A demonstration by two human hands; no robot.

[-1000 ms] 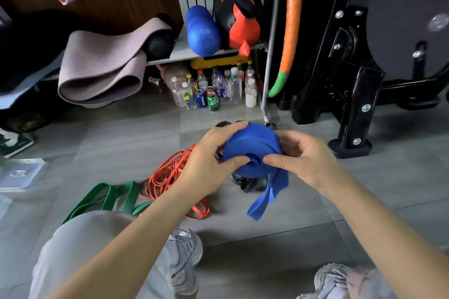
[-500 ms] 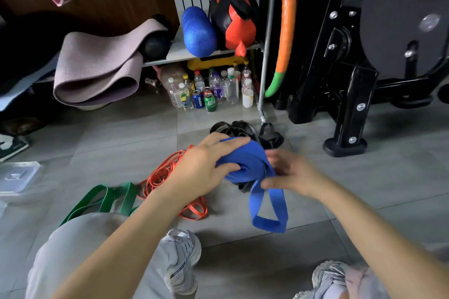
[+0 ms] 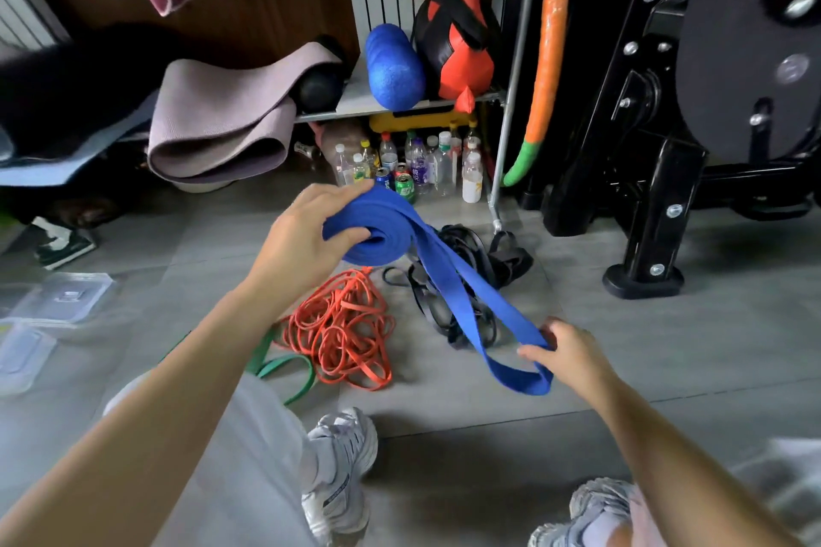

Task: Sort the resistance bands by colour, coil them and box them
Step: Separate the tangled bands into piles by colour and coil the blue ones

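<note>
Our left grip (image 3: 302, 235) is clasping the wide blue rubber resistance band (image 3: 444, 271) by its coil; at four o'clock, our right grip (image 3: 564, 351) is pinching its loop.

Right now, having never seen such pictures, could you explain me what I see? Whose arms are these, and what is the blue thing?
No machine here: a person wears a camera on the head, so you look down at their own arms. The left hand grips the coiled part of a blue band; the right hand holds its loose end. On the grey floor lie orange bands, black bands and a green band.
</note>
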